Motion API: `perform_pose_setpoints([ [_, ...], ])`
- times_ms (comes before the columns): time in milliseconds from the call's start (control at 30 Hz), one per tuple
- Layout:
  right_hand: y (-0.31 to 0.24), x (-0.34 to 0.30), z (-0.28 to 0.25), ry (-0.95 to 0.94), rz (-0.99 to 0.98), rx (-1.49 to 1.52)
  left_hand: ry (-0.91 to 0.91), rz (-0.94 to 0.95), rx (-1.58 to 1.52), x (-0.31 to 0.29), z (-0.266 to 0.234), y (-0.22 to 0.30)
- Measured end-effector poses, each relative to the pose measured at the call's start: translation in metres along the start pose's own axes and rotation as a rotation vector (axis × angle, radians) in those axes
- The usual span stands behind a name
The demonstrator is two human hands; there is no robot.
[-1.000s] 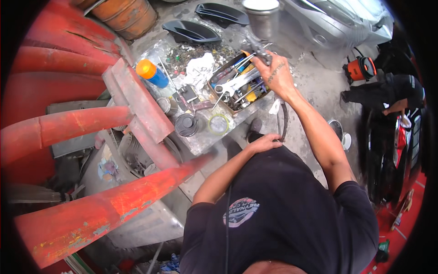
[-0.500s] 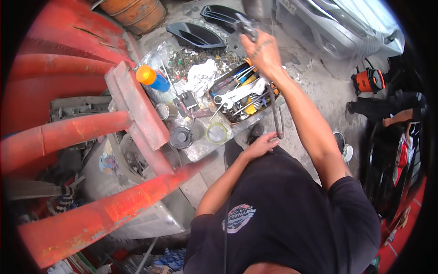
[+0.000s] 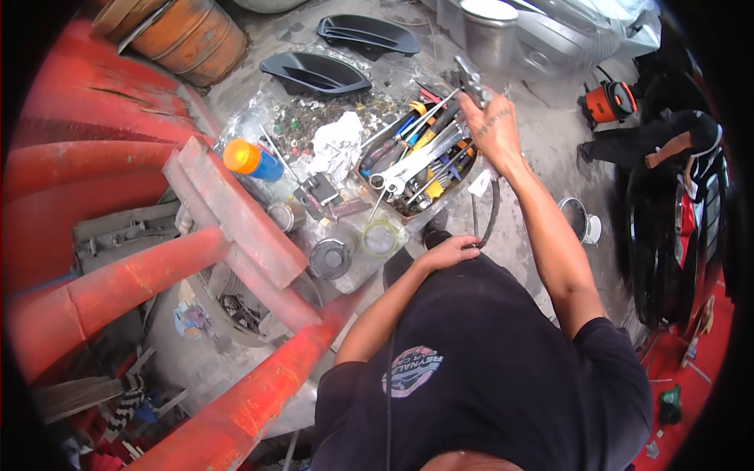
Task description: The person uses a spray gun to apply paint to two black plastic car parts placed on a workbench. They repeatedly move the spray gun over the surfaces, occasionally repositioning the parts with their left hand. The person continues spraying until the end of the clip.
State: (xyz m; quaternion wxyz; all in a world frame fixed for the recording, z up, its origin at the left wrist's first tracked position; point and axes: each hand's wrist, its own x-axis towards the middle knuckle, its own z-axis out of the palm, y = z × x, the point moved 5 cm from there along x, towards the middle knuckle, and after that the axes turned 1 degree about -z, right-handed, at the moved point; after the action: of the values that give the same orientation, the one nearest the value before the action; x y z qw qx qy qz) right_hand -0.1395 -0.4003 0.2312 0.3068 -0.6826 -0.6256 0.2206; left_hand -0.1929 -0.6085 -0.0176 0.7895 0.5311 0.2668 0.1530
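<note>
My right hand (image 3: 496, 129) is raised over the far right corner of a tool box (image 3: 414, 215), closed round a grey metal hand tool (image 3: 470, 78) that looks like pliers. By my lap, my left hand (image 3: 449, 254) has its fingers closed on the lower end of a dark curved strip (image 3: 495, 213). That strip bends up toward the box's right side, near a small white piece (image 3: 481, 183). Wrenches (image 3: 420, 163), screwdrivers and other tools fill the box. Left of it lie a crumpled white cloth (image 3: 338, 144) and a blue bottle with an orange cap (image 3: 253, 160).
Red metal bars (image 3: 118, 275) stand at my left. Beyond the box are two black plastic parts (image 3: 314, 73) and scattered small hardware. A metal drum (image 3: 192, 43) is far left, an orange vacuum (image 3: 610, 102) far right. Another person (image 3: 667, 141) works at the right.
The view has shifted. My right hand with the metal tool has come back toward me and to the right of the box. My left hand stays by my lap with the strip.
</note>
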Motion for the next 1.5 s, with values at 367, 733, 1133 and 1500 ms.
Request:
perform_pose_setpoints([
  [367,-0.076,0.008,0.046,-0.143,-0.173,0.095,0.087,-0.085,-0.170,-0.018,-0.017,0.025],
  [733,-0.068,0.005,0.041,-0.255,-0.204,-0.115,0.025,0.127,-0.057,-0.005,-0.010,0.040],
  [1133,-0.156,0.068,0.116,-0.178,-0.557,-0.045,0.251,0.184,-0.465,-0.019,-0.055,0.072],
  [1500,-0.079,0.027,0.031,-0.441,-0.189,-0.239,-0.081,0.203,-0.081,0.017,-0.006,0.074],
])
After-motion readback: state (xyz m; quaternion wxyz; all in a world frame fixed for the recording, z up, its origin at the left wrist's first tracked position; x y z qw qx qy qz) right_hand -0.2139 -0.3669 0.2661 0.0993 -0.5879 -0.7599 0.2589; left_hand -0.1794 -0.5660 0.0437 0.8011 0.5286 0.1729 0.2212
